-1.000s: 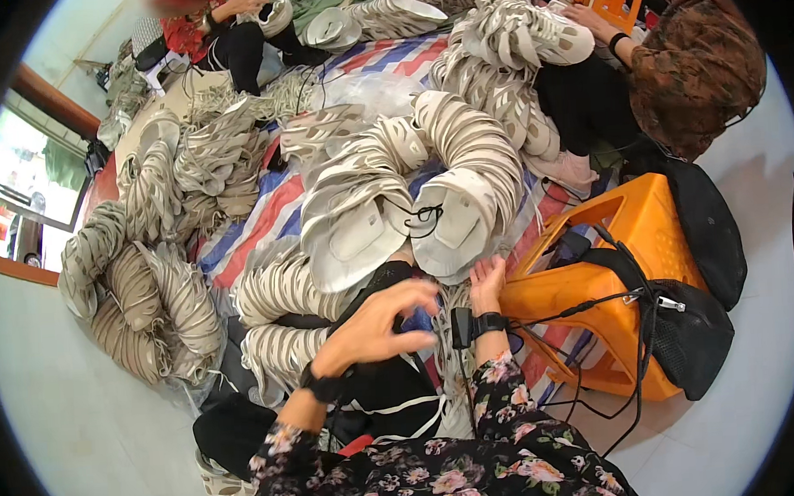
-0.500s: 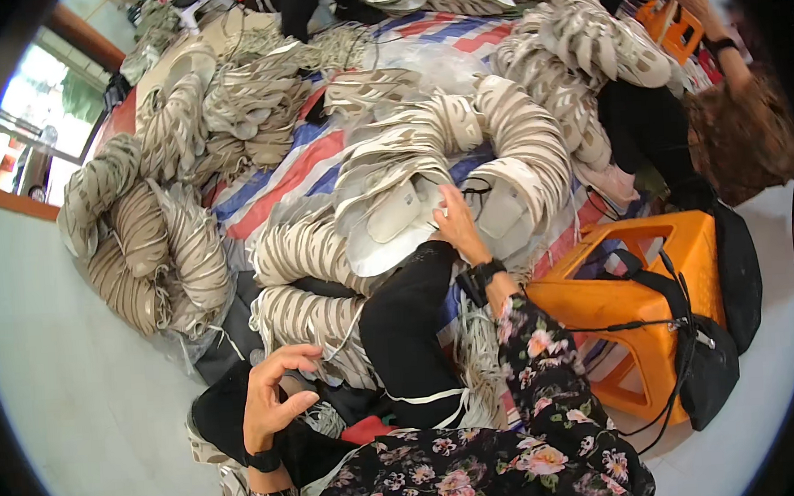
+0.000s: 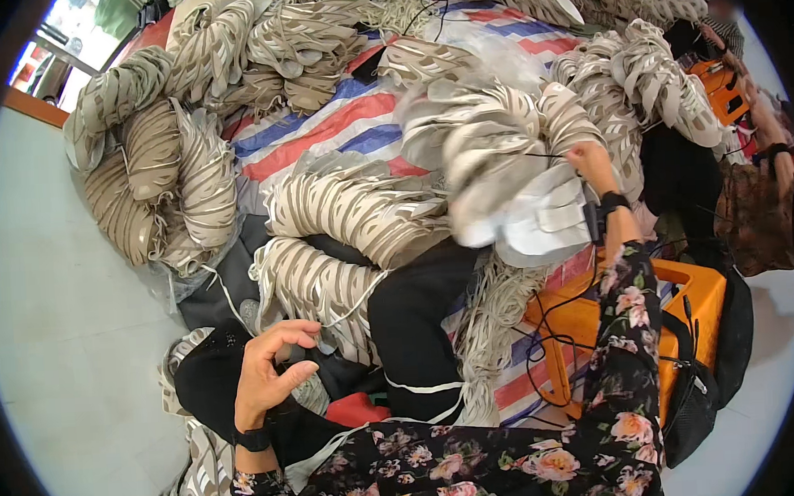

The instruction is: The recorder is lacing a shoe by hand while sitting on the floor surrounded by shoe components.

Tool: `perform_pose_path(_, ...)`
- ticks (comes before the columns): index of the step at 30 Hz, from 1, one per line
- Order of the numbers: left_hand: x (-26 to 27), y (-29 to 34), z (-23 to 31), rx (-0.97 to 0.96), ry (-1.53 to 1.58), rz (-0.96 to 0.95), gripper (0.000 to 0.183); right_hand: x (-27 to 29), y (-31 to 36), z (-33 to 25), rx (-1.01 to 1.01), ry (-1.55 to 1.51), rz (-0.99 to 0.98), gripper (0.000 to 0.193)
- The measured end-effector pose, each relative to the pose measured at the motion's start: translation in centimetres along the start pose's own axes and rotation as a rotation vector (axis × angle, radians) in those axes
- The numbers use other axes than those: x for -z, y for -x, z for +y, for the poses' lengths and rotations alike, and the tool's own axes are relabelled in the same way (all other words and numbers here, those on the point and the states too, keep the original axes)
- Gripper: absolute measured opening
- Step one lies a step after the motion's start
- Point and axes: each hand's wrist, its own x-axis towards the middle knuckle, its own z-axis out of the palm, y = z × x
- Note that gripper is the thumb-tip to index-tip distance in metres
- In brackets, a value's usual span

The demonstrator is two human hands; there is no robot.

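My right hand [image 3: 593,168] is stretched out to the right with its fingers closed on a thin black cord [image 3: 547,156]. The cord runs to a curled bundle of beige and white shoe uppers [image 3: 486,144], part of it smeared by motion. Flat white pieces of the bundle hang below the hand. My left hand [image 3: 273,371] is held above my lap, thumb and curved fingers apart, with nothing in it. Just beyond it lie two rows of nested shoe uppers [image 3: 350,210], the nearer one [image 3: 314,284] beside my black-clad knee [image 3: 423,323].
Several more bundles of uppers [image 3: 155,162] lie at the left and back on a striped red, white and blue sheet [image 3: 319,140]. An orange stool [image 3: 700,295] with a black bag [image 3: 697,412] stands at my right. Pale laces [image 3: 488,351] hang by my knee. Another person's arm [image 3: 757,94] shows at far right.
My right hand has moved right and closed on the cord. The bundle has been pulled up and turned, away from the rows of uppers. My left hand stays much the same.
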Motion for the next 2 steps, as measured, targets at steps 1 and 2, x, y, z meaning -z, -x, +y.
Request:
perform_pose_path(1, 0.1, -0.1, -0.3, 0.044, -0.015, -0.015, 0.028, 1.9, -0.4, 2.6, 0.01, -0.111, -0.017, 0.029)
perform_pose_path(2, 0.1, 0.2, -0.3, 0.086, -0.029, -0.03, 0.028, 3.7, -0.5, 5.4, 0.021, -0.222, -0.033, 0.033)
